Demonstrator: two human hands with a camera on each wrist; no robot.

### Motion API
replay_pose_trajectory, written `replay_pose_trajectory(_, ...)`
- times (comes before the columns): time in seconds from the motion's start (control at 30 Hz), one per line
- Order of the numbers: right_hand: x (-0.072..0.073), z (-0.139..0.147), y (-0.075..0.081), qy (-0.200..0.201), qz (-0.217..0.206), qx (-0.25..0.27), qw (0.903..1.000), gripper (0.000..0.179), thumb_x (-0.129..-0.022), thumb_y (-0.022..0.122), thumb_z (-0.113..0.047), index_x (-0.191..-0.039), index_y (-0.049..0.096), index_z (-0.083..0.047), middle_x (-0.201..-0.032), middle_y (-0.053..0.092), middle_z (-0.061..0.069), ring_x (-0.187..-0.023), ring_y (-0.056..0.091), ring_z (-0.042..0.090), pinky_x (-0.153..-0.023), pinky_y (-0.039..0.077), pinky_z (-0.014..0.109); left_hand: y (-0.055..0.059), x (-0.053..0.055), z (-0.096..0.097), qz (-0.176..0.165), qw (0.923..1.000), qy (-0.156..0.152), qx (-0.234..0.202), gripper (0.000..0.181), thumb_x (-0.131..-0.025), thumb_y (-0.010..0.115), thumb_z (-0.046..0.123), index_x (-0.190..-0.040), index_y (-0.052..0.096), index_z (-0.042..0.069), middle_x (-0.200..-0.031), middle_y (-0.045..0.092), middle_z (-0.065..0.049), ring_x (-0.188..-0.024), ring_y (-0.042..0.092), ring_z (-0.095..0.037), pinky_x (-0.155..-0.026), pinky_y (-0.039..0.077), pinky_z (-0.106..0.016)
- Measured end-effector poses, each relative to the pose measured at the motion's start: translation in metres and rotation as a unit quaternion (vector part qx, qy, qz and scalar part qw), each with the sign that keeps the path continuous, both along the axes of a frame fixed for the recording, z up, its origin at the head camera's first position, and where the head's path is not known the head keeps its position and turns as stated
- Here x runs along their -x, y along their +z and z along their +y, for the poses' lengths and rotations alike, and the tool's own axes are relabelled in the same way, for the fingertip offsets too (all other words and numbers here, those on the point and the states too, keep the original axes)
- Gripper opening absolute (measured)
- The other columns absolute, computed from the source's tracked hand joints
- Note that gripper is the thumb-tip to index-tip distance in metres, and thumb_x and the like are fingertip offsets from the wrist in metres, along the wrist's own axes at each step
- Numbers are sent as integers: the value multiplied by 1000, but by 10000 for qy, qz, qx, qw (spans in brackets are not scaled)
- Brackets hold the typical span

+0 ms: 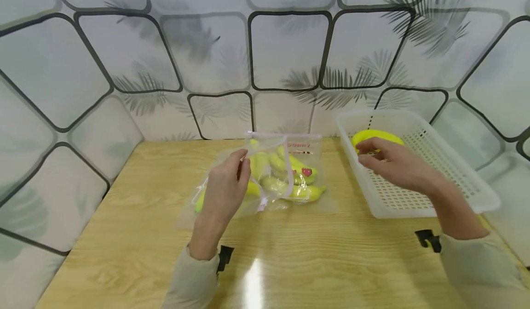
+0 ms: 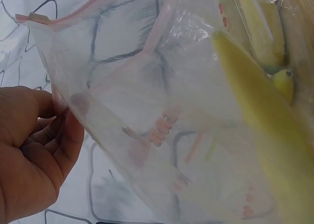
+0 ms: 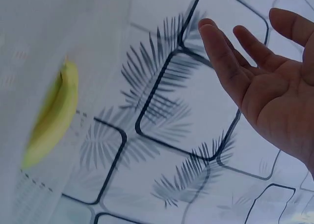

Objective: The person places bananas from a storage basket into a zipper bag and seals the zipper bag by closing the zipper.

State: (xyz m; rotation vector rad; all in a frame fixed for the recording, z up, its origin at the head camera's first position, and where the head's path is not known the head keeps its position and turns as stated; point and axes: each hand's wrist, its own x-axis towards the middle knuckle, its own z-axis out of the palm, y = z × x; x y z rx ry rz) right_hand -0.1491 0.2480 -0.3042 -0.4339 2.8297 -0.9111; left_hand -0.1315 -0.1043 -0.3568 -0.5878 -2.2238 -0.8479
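My left hand (image 1: 225, 187) pinches the edge of a clear plastic zip bag (image 2: 122, 82) with a pink seal and slider. Inside that bag lies a yellow banana (image 2: 260, 106), partly hidden by my hand in the head view. Behind and right of it, another clear bag (image 1: 304, 145) with red print holds several bananas (image 1: 308, 193); the bags overlap. Over the white basket (image 1: 378, 211) hovers my right hand (image 1: 399, 164), its fingers relaxed with nothing between them. One banana (image 1: 378, 135) rests at the basket's far left, just beyond the fingers.
The basket's perforated floor (image 1: 403, 201) shows around my right forearm. A wooden table (image 1: 298, 258) stretches below the bags. Patterned cloth (image 1: 287, 51) with leaf prints rises behind the table and along both sides.
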Motion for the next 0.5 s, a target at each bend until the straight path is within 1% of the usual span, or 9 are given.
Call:
replay_pose_trajectory(0.03, 5, 10, 5, 7, -15, -193, 9998, 48, -106, 46, -33, -140, 47, 0, -138, 52, 23, -118, 56, 41, -90, 51, 53, 1, 1, 1, 5, 10000, -12, 15, 21, -96, 57, -3, -114, 63, -13, -72, 64, -12, -53, 51, -15, -49, 47, -26)
replay_pose_trajectory(0.1, 15, 30, 14, -103, -119, -593, 9981, 50, -106, 46, -35, -141, 46, 1, -136, 51, 26, -119, 53, 43, -92, 48, 59, 2, 2, 2, 16, 10000, -48, 24, 21, -97, 57, -3, -114, 63, -13, -72, 64, -12, -53, 51, -15, -49, 47, -25)
replay_pose_trajectory(0.17, 27, 48, 17, -193, -220, -920, 9953, 54, -106, 45, -37, -142, 44, 4, -136, 50, 29, -119, 50, 45, -93, 45, 62, 3, 3, 3, 7, 10000, -69, 29, 21, -96, 57, -3, -114, 63, -13, -72, 64, -12, -53, 51, -15, -49, 47, -25)
replay_pose_trajectory(0.23, 37, 62, 17, -243, -309, -1142, 9927, 58, -105, 45, -38, -142, 42, 7, -135, 48, 33, -118, 49, 47, -93, 44, 64, 2, 4, 4, -2, 10000, -74, 33, 21, -96, 57, -3, -113, 63, -13, -72, 65, -13, -53, 51, -14, -49, 47, -25)
replay_pose_trajectory(0.37, 53, 81, 5, -231, -426, -1537, 9869, 61, -105, 46, -36, -140, 39, 13, -134, 45, 39, -118, 48, 52, -91, 44, 65, 2, 4, 3, -19, 10000, -90, 39, 21, -96, 57, -3, -113, 64, -13, -73, 66, -14, -54, 53, -15, -49, 48, -24)
replay_pose_trajectory(0.5, 70, 92, -11, -201, -402, -1902, 9807, 60, -103, 50, -29, -138, 38, 18, -133, 42, 44, -119, 43, 58, -95, 40, 68, 2, 3, 3, -65, 9999, -114, 57, 21, -96, 57, -3, -113, 63, -14, -72, 65, -13, -54, 53, -15, -49, 48, -24)
